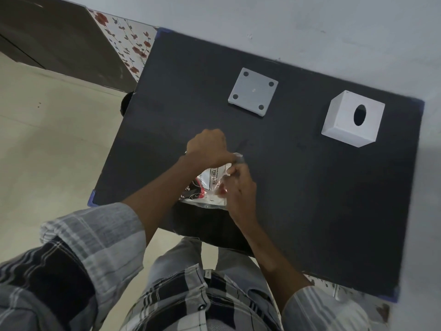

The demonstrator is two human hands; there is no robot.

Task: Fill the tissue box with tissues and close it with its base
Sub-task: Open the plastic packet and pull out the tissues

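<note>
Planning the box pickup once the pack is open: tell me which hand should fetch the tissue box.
Probably the right hand. The tissue box stands far right on the table, on that hand's side. The left hand would have to cross over the tissue pack, which both hands grip.

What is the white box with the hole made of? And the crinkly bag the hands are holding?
The white box looks like hard plastic with a matte finish: smooth flat sides, sharp edges and a cleanly cut oval hole. It could be painted wood, though. The bag looks like thin clear plastic film: it is shiny, wrinkled and see-through, with printed lettering. The left hand and right hand both pinch it.
</note>
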